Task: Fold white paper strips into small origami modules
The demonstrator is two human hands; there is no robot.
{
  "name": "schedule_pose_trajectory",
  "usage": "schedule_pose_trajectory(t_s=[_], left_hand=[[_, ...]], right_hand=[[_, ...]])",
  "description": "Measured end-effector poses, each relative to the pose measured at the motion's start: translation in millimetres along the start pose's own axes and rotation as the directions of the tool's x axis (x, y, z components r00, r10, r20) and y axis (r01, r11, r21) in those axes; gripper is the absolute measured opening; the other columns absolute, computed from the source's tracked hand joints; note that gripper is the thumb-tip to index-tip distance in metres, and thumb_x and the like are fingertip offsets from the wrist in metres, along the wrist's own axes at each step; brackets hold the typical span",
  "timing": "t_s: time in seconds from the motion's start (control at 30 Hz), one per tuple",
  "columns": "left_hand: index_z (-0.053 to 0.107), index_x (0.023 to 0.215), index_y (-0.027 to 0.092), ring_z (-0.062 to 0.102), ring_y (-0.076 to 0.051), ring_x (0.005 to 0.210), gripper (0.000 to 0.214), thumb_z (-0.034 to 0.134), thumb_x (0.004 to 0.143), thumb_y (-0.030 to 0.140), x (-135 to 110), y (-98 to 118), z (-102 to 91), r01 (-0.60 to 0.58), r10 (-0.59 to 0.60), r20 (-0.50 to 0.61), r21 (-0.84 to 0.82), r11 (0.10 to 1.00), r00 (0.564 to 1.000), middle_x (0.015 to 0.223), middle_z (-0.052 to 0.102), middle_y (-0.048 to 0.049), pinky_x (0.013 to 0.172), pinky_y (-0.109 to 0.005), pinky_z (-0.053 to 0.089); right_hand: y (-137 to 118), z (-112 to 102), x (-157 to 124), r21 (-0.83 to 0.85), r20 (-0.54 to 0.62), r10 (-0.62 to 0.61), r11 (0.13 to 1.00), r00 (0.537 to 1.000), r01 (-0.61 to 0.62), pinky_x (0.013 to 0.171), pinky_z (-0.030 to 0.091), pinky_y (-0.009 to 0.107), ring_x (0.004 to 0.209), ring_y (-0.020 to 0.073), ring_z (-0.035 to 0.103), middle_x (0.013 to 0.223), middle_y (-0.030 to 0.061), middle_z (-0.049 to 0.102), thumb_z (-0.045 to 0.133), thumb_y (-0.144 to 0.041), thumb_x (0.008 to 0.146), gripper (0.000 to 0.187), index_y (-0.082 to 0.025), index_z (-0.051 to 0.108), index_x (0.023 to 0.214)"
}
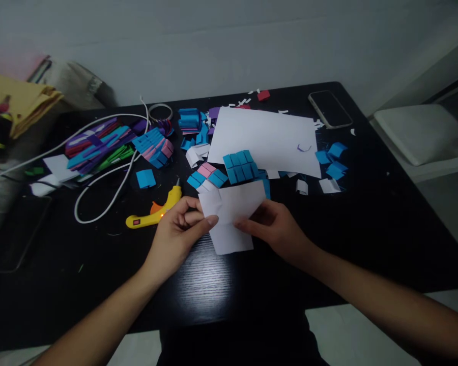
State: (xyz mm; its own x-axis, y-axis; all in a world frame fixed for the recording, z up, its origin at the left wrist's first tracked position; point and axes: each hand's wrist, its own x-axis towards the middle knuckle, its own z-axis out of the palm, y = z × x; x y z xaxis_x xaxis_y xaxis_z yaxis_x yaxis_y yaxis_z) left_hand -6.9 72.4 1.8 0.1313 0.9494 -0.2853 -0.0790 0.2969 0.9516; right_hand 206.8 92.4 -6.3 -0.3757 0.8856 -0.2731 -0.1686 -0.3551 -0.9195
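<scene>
Both of my hands hold a small white piece of paper [232, 216] above the near middle of the black table [366, 218]. My left hand [177, 231] pinches its left edge, thumb on top. My right hand [277, 226] grips its right side, thumb pressed on the sheet. The paper looks partly folded. Just beyond it lie folded blue and pink paper squares [229, 170] and a large white sheet [267, 140].
A yellow glue gun [152, 213] with a white cord [110, 188] lies left of my left hand. Stacks of coloured paper strips [99, 145] sit at the back left. A phone [330, 108] lies at the far right. Blue squares [332, 160] lie scattered to the right.
</scene>
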Motion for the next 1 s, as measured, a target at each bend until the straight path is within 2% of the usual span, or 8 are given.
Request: schedule_pose_trajectory(t_s=[0.13, 0.37, 0.53, 0.77, 1.0], left_hand=[[0.07, 0.102, 0.018, 0.079, -0.021, 0.078, 0.027, 0.078, 0.086, 0.038, -1.9, -2.6, 2.4, 0.04, -0.043, 0.053, 0.062, 0.997, 0.998, 0.085, 0.082, -0.0034, 0.077, -0.034, 0.065], [0.078, 0.095, 0.018, 0.078, -0.02, 0.082, 0.019, 0.08, 0.083, 0.033, -1.2, -0.4, 1.2, 0.054, -0.06, 0.048, 0.111, 0.992, 0.997, 0.085, 0.082, -0.0035, 0.078, -0.031, 0.064], [0.076, 0.076, 0.016, 0.072, -0.015, 0.064, 0.019, 0.083, 0.08, 0.033, 0.8, 2.2, -5.0, 0.081, -0.095, 0.054, 0.222, 0.972, 0.994, 0.072, 0.078, -0.0026, 0.06, -0.024, 0.057], [0.077, 0.081, 0.017, 0.072, -0.014, 0.062, 0.019, 0.076, 0.087, 0.035, 2.1, 7.4, -6.2, 0.04, -0.05, 0.036, 0.232, 0.972, 0.998, 0.067, 0.076, -0.0017, 0.063, -0.023, 0.059], [0.077, 0.077, 0.017, 0.075, -0.017, 0.065, 0.018, 0.082, 0.08, 0.035, 3.1, 0.7, -7.8, 0.08, -0.085, 0.012, 0.226, 0.971, 0.996, 0.072, 0.079, -0.0044, 0.062, -0.025, 0.06]], right_hand=[[3.4, 5.0, -4.4, -0.156, -0.061, 0.016, 0.987, 0.998, -0.025, 0.073, 0.065, 0.037, 0.085, 0.0249, 0.078, 0.092, 0.0082, 0.081, 0.091, -0.039, 0.071, 0.033, -0.017, 0.078, 0.092], [4.0, 2.5, -4.7, -0.18, -0.029, 0.01, 0.983, 1.0, -0.015, 0.074, 0.063, 0.035, 0.086, 0.0232, 0.077, 0.095, 0.0068, 0.082, 0.092, -0.035, 0.07, 0.033, -0.018, 0.08, 0.096], [1.7, -1.2, -2.8, -0.215, -0.034, -0.049, 0.976, 0.998, 0.041, 0.073, 0.061, 0.031, 0.083, 0.0204, 0.076, 0.092, 0.005, 0.081, 0.087, -0.037, 0.076, 0.026, -0.019, 0.08, 0.094], [1.0, -2.7, -1.2, -0.222, -0.079, -0.101, 0.972, 0.992, 0.082, 0.069, 0.059, 0.028, 0.078, 0.017, 0.074, 0.088, 0.0033, 0.08, 0.087, -0.034, 0.076, 0.021, -0.02, 0.08, 0.089], [-0.8, -2.3, -1.2, -0.248, -0.083, -0.092, 0.966, 0.992, 0.068, 0.069, 0.059, 0.03, 0.078, 0.0184, 0.074, 0.089, 0.0041, 0.08, 0.087, -0.037, 0.076, 0.023, -0.02, 0.079, 0.089]])
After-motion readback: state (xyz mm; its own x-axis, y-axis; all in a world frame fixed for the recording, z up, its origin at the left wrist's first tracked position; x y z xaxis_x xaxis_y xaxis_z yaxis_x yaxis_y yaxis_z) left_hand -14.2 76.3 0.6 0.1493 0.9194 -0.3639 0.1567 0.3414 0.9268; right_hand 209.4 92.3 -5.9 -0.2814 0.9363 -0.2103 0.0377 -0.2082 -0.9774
